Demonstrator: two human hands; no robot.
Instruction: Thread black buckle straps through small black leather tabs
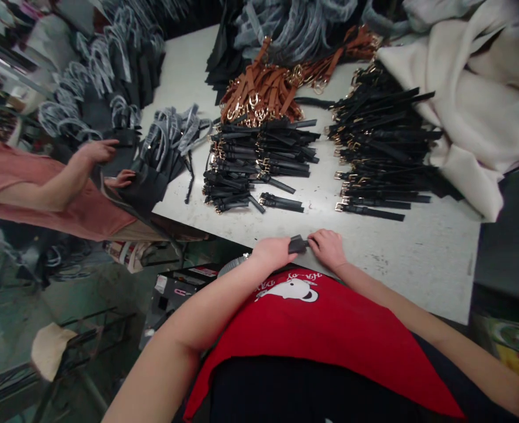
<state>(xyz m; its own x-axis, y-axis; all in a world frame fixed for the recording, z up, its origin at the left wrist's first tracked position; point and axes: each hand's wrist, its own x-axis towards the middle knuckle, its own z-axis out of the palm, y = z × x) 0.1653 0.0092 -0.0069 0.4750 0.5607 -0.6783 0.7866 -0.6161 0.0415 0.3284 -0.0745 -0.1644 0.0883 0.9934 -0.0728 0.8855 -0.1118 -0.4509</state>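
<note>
At the near edge of the white table, my left hand [273, 252] is closed around a short black strap piece [298, 244]. My right hand [328, 247] pinches its other end, where a small dark part sticks out. My fingers hide much of the piece. Ahead of my hands lie a black buckle strap [282, 202] and a pile of similar black straps [237, 170]. To the right is another stack of black straps with gold buckles [378, 147].
Brown straps with gold hardware [259, 91] lie farther back, below plastic-wrapped handles [294, 26]. Cream fabric [457, 70] covers the right side of the table [435, 252]. At left, a co-worker's hands [98, 151] rest on black bag pieces [147, 185]. A stool [50, 349] stands lower left.
</note>
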